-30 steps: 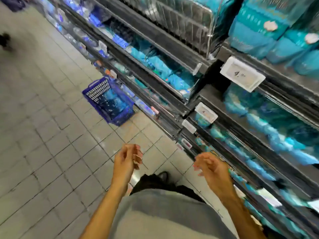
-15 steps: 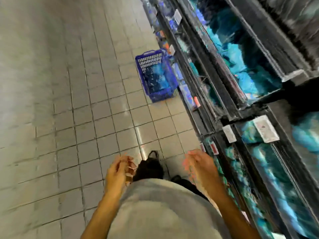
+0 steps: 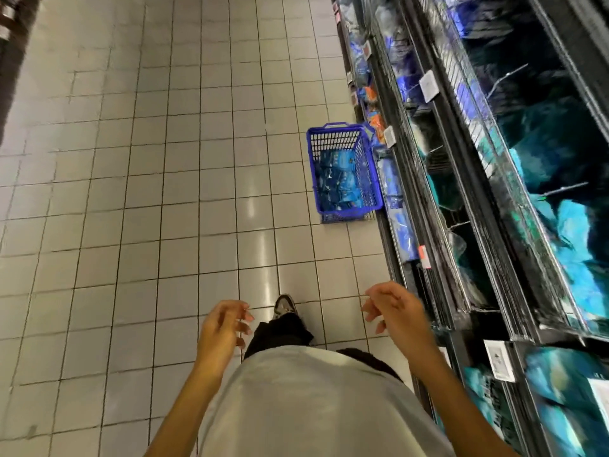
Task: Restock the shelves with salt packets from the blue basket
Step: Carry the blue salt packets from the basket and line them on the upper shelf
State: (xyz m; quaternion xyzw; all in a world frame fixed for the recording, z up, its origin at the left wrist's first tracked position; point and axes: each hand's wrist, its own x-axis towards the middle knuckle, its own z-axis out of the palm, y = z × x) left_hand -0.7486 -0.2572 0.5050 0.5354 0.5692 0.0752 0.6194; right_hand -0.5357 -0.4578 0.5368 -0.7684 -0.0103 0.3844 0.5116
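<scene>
Basket now straight ahead by shelves; left hand & right hand loose, empty

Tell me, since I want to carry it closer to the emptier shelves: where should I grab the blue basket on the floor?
Probably by the handle at the far rim of the blue basket, reaching from the open aisle side, since its other long side sits against the shelves. It stands upright with packets inside, so lift straight up. Both hands look free.
</scene>
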